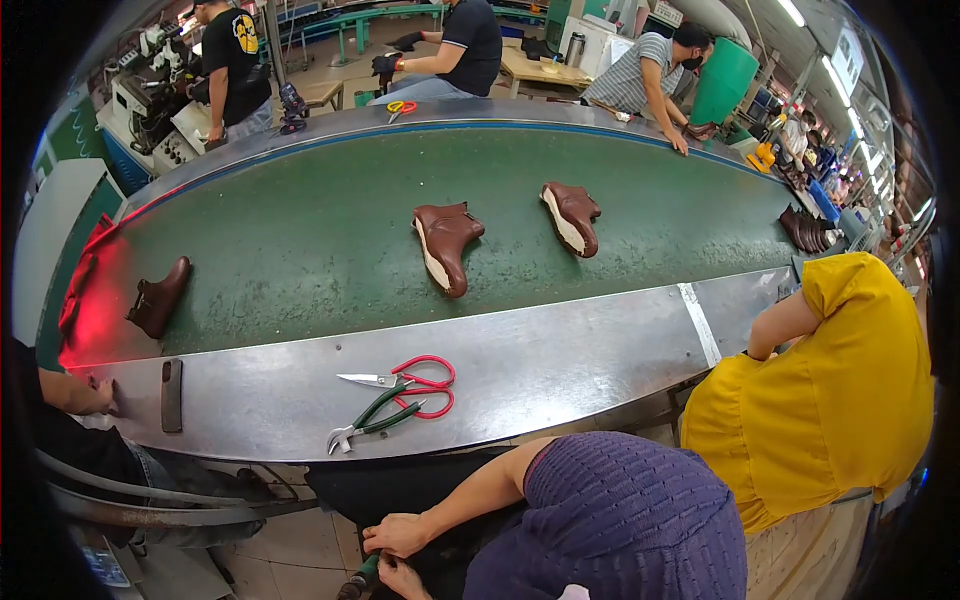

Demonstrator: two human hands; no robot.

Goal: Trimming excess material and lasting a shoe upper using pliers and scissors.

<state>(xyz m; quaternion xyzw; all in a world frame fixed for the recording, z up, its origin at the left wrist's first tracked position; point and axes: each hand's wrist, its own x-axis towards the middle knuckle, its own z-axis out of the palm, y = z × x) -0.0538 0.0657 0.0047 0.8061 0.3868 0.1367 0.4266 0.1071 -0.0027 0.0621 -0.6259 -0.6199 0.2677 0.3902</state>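
Low at the bottom, my right hand (398, 535) comes from a purple knit sleeve, its fingers pinched together. Just below it is my left hand (401, 578), fingers curled and partly cut off by the lower edge. Both are at a small green and black object (358, 580), whose kind I cannot make out. On the metal ledge ahead lie red-handled scissors (428, 384) across green-handled pincers (378, 411). Beyond, on the green conveyor belt (330, 220), rest two brown ankle boots with pale undersides, one boot (445, 243) left of the other boot (572, 217).
Another brown boot (160, 297) stands at the belt's left end, in red light. A dark phone (172, 396) lies near a co-worker's hand (97, 396). A person in yellow (820, 390) works close on my right. Across the belt, several people work; small scissors (401, 107) lie there.
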